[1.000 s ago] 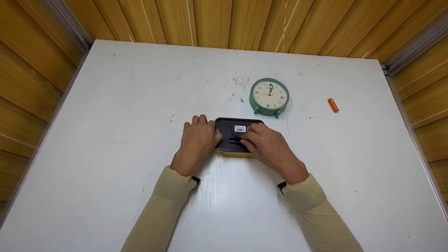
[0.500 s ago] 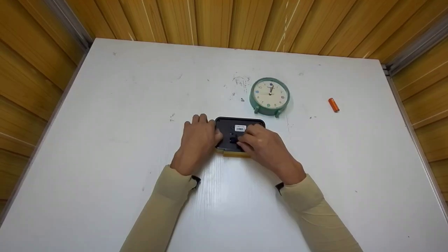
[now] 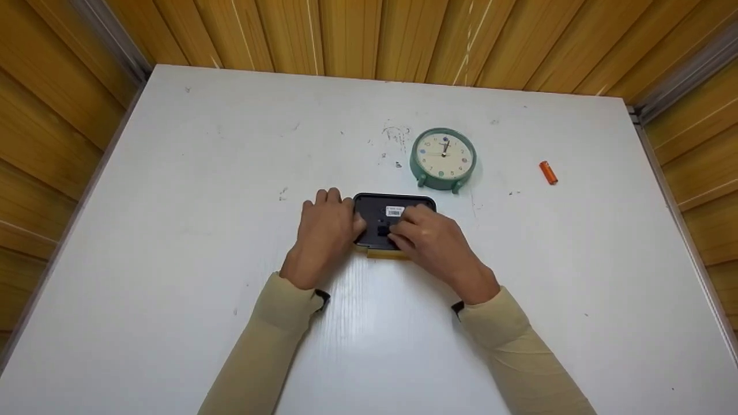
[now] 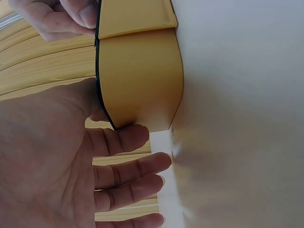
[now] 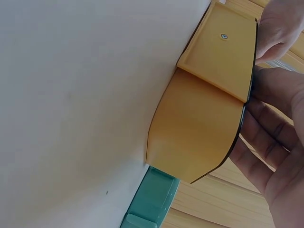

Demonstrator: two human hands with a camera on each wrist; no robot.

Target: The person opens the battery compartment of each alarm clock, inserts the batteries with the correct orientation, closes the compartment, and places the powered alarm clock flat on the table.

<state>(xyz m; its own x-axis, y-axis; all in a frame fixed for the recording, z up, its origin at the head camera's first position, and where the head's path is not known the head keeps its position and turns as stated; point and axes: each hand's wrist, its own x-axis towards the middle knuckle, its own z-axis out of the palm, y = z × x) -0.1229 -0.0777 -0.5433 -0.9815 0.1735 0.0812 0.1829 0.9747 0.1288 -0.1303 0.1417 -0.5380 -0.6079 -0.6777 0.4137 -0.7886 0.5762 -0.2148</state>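
A yellow-cased clock [image 3: 398, 254] lies with its black back upward on the white table; its face is hidden. My left hand [image 3: 326, 230] holds its left end, thumb over the back and index finger against the side [image 4: 137, 85], while the other fingers extend free. Bent over the dark battery slot [image 3: 383, 230] is my right hand [image 3: 435, 239], thumb and index fingertips close together there. Whatever lies between those fingertips is hidden, also in the right wrist view. A white barcode label [image 3: 394, 211] shows above the slot.
Behind the yellow clock, to the right, a round green alarm clock [image 3: 443, 158] lies face up. An orange battery [image 3: 548, 172] lies further right on the table [image 3: 173, 202]. Wood-patterned panels [image 3: 346, 37] border the table's back and sides.
My right hand has shifted slightly left over the slot. The shiny dark-blue piece seen there a second ago shows less now. The left hand and the yellow clock stay in place.
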